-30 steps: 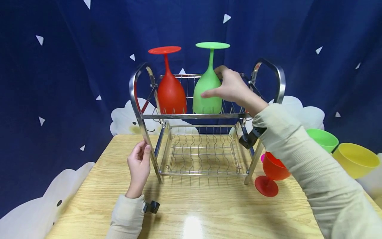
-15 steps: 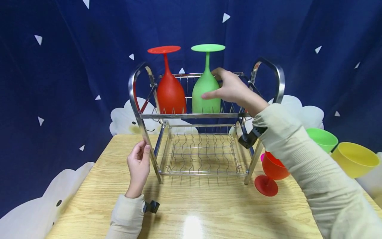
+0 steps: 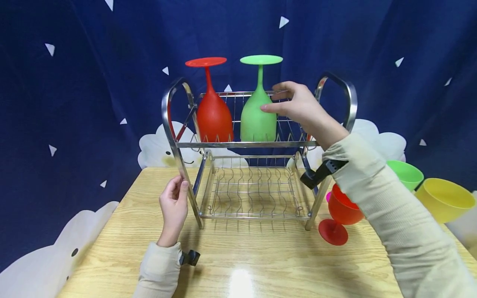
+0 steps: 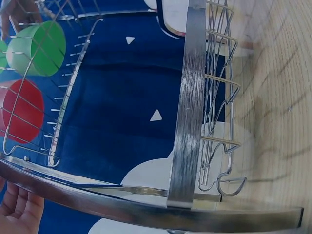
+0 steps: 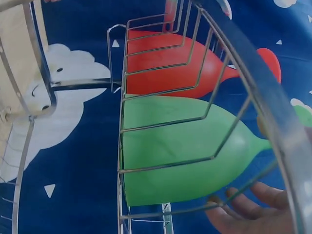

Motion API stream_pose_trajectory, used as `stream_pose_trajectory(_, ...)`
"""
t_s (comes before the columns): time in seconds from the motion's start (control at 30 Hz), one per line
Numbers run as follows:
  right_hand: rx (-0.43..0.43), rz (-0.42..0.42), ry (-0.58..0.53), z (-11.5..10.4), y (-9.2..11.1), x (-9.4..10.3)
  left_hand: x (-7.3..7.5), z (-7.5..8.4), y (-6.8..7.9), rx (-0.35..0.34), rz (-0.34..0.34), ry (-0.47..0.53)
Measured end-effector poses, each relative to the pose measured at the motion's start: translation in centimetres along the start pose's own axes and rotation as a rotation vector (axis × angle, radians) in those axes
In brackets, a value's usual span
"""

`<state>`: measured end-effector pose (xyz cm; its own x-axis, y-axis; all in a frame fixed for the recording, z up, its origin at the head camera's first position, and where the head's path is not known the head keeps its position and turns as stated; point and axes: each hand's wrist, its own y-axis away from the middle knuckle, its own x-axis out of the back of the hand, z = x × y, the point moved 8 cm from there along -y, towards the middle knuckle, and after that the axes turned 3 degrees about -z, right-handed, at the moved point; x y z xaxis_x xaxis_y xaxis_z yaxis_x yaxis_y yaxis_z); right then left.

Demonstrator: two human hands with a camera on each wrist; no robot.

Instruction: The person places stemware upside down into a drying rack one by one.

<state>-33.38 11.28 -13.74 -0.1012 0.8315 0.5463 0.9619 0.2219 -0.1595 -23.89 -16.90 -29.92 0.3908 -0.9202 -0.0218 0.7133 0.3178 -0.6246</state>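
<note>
A green plastic goblet (image 3: 257, 120) stands upside down on the upper tier of a metal dish rack (image 3: 238, 145), base up. Left of it is a red goblet (image 3: 214, 118), also inverted. My right hand (image 3: 303, 105) is at the green goblet's right side, fingers spread and no longer round it; the thumb tip overlaps the bowl in the head view. Whether a fingertip still touches is unclear in the right wrist view, where the fingers (image 5: 243, 207) lie beside the bowl. My left hand (image 3: 174, 207) holds the rack's left front leg between thumb and fingers.
At the right of the wooden table (image 3: 261, 265) are a red goblet (image 3: 344, 207), a green one (image 3: 404, 174) and a yellow one (image 3: 443, 198), partly behind my right sleeve. The rack's lower wire tier (image 3: 255, 190) is below. A blue curtain (image 3: 93, 62) hangs behind.
The green goblet tilted slightly left, then stayed put on the rack. My right hand let go of it and drew back to the right. The left hand kept its hold.
</note>
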Motion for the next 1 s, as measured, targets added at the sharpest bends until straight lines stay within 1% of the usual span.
stream_pose_trajectory(0.13, 0.009, 0.005, -0.032, 0.2, 0.8, 0.6, -0.1, -0.1, -0.1, 0.001, -0.001, 0.011)
stream_pose_trajectory(0.3, 0.025, 0.019, -0.039, 0.4, 2.3, 1.2, -0.1, -0.1, -0.1, -0.004, -0.004, 0.0)
stream_pose_trajectory(0.43, 0.086, 0.027, -0.071, 0.2, 3.8, 1.8, -0.1, -0.2, -0.1, -0.006, -0.01, -0.008)
stream_pose_trajectory(0.57, 0.147, 0.016, -0.121, 0.1, 5.4, 2.1, -0.1, -0.3, -0.1, -0.002, -0.007, -0.009)
stream_pose_trajectory(0.73, 0.179, 0.009, -0.156, 0.3, 7.7, 2.4, -0.1, -0.5, -0.1, 0.006, -0.008, -0.012)
stream_pose_trajectory(0.87, 0.208, 0.003, -0.151, 0.8, 9.1, 2.8, -0.2, -0.5, -0.2, 0.003, -0.014, -0.011)
stream_pose_trajectory(1.0, 0.267, 0.003, -0.178, 1.2, 10.4, 3.1, -0.2, -0.5, -0.1, -0.004, -0.015, -0.003)
